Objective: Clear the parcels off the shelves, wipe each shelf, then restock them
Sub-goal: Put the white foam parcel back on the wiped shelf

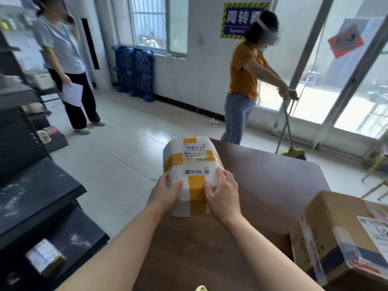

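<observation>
— Where are the hands?

— Both arms reach out in front. The left hand (pixel 168 194) and the right hand (pixel 222 196) grip the near end of a white parcel (pixel 191 164) with yellow tape. The left thumb lies on top. The right fingers curl over the top.

— Where is the parcel?

— At the left edge of the brown worktop (pixel 262 185), near its far left corner. I cannot tell if it sits on the wood or is lifted a bit.

— What else is around?

— A big cardboard box (pixel 336 234) sits at the right edge of the worktop. Black shelves (pixel 35 192) stand on the left, and a small parcel (pixel 45 257) lies on a low one. The floor (pixel 117 156) is pale and shiny. A person in an orange top (pixel 243 70) holds a broom (pixel 287 131) by the glass doors (pixel 336 80). Another person in a grey top (pixel 60 45) holds a paper (pixel 72 94).

— Which way does the parcel point?

— Its long side runs away from the person. The label faces up.
</observation>
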Available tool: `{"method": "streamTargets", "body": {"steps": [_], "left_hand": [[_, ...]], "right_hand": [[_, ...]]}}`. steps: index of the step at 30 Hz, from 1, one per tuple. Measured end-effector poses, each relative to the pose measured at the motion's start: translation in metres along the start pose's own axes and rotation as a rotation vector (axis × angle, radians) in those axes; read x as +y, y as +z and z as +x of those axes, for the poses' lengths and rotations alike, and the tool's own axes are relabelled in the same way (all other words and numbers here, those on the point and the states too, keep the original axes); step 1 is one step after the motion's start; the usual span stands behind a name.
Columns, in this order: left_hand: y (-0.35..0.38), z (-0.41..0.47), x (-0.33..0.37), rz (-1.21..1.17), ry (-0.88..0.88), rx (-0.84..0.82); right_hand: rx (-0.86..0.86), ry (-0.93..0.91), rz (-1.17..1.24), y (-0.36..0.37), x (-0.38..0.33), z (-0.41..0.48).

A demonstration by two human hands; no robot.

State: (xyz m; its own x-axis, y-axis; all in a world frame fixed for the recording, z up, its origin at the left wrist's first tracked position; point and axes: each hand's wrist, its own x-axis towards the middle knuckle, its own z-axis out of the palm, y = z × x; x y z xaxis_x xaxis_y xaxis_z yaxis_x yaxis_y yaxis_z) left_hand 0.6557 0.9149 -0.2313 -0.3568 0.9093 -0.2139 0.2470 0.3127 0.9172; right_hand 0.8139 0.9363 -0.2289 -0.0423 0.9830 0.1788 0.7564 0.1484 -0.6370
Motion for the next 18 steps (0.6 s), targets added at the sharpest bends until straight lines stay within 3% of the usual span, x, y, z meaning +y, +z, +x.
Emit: {"method": "streamTargets", "body": {"steps": [18], "left_hand": [[-0.255,-0.057,0.042,-0.104,0.095,0.425]], "right_hand": [[0.054,-0.349,0.236,0.026,-0.256,-0.036]]}}
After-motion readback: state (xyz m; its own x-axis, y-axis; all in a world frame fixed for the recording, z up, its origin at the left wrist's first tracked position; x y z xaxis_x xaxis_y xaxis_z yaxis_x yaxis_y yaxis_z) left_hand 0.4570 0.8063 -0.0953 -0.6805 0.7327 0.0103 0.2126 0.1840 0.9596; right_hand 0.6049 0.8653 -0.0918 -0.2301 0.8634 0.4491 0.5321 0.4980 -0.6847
